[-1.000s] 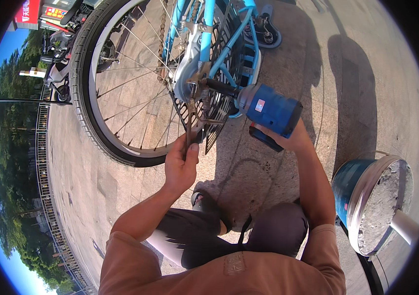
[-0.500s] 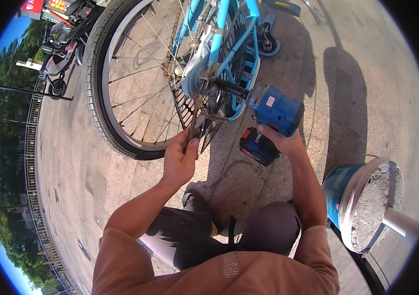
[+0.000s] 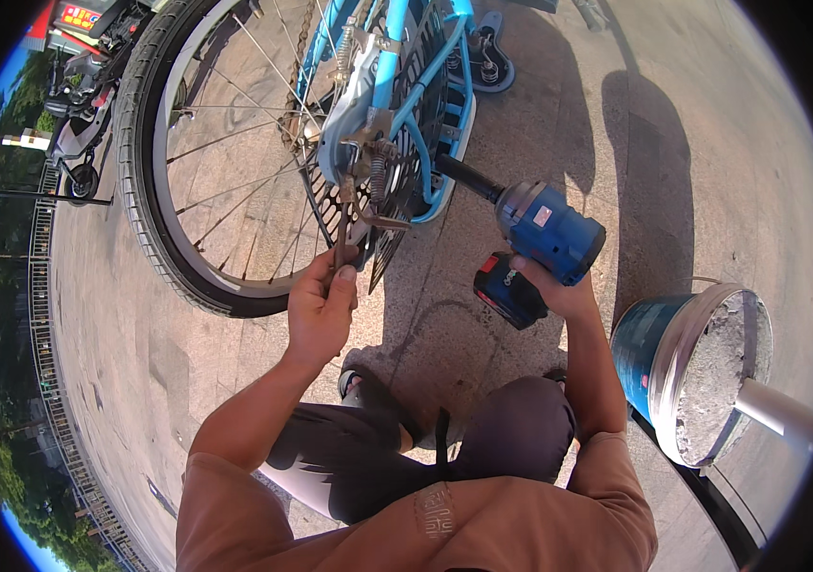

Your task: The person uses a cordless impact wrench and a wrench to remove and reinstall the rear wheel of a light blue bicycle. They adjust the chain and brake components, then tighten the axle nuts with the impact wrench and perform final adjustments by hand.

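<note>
My right hand (image 3: 559, 286) grips a blue cordless impact wrench (image 3: 549, 232) by its handle, above the black battery. Its long dark socket (image 3: 471, 177) points toward the bicycle's rear hub, with a gap between them. My left hand (image 3: 323, 300) is closed round a slim brown metal bar (image 3: 342, 234) just below the hub; its exact kind cannot be made out. The bar's upper end meets the rusty bracket (image 3: 361, 162) and spring at the axle. The light-blue bicycle frame (image 3: 387, 71) and the black-tyred wheel (image 3: 139, 191) stand before me.
A blue bucket (image 3: 649, 348) filled with hardened grey material, a white pole rising from it, stands at my right. Beyond the bicycle's basket (image 3: 463, 124) lies a stand-like metal part (image 3: 490, 67). A parked scooter (image 3: 82, 143) and a railing (image 3: 44, 315) are at the left.
The impact wrench has drawn back to the right, its socket coming away from the axle. My left hand still grips the bar. The whole view has shifted slightly.
</note>
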Action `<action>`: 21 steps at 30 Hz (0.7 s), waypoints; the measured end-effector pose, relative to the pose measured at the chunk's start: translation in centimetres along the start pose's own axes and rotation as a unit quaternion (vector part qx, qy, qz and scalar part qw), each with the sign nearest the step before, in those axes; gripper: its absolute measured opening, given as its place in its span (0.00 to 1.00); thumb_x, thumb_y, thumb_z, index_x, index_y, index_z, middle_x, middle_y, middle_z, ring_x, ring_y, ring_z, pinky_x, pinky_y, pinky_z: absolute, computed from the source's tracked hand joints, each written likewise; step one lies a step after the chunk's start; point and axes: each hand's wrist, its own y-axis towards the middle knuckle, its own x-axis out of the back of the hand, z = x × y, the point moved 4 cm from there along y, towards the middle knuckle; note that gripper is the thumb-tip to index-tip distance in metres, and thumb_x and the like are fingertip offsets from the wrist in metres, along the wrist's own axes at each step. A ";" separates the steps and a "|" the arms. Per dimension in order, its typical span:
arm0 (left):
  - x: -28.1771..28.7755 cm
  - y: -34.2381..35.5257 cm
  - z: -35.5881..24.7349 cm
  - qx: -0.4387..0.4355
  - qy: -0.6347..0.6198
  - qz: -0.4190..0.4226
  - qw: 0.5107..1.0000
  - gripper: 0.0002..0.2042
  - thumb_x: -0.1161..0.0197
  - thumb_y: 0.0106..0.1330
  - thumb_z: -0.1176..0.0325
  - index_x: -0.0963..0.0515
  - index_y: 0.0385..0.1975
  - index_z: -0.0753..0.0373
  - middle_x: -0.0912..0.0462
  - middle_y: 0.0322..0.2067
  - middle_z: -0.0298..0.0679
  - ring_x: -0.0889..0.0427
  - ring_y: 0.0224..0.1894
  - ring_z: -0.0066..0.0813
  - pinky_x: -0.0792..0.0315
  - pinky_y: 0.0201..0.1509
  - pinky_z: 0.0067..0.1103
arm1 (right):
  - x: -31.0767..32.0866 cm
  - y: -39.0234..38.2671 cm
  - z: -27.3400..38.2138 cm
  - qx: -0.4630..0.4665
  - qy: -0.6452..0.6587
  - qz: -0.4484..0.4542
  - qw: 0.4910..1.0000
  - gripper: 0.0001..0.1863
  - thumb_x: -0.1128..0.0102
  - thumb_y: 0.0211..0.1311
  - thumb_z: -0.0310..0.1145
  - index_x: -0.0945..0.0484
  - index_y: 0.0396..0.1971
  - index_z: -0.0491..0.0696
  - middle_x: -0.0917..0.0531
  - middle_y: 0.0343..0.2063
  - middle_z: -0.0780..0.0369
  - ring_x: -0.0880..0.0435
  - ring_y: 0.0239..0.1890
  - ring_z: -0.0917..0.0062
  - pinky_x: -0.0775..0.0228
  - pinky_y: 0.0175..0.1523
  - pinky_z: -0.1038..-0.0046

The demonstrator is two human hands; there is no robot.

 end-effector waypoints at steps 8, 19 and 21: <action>-0.1 0.0 -0.2 0.018 -0.007 0.017 1.000 0.14 0.48 0.70 0.68 0.30 0.52 0.64 0.36 0.16 0.25 0.43 0.15 0.08 0.49 0.17 0.11 | 3.3 -1.6 -6.6 0.013 -0.327 -0.060 0.943 0.45 0.36 0.40 0.21 0.43 0.64 0.49 0.22 0.45 0.50 0.22 0.48 0.54 0.30 0.51 0.64; 0.2 0.0 -0.2 0.019 0.011 0.003 1.000 0.14 0.49 0.70 0.68 0.30 0.52 0.65 0.38 0.14 0.25 0.45 0.13 0.08 0.51 0.15 0.11 | 12.6 -0.5 -11.8 0.093 -0.161 -0.261 0.947 0.41 0.36 0.48 0.20 0.43 0.65 0.47 0.21 0.45 0.58 0.21 0.45 0.75 0.32 0.52 0.75; 0.3 0.0 -0.1 0.022 0.005 0.003 1.000 0.14 0.49 0.70 0.68 0.30 0.52 0.65 0.38 0.14 0.25 0.45 0.13 0.08 0.51 0.15 0.11 | 14.2 -1.6 -12.8 0.164 -0.139 -0.300 0.929 0.35 0.36 0.51 0.24 0.37 0.61 0.46 0.21 0.44 0.59 0.21 0.43 0.74 0.30 0.50 0.73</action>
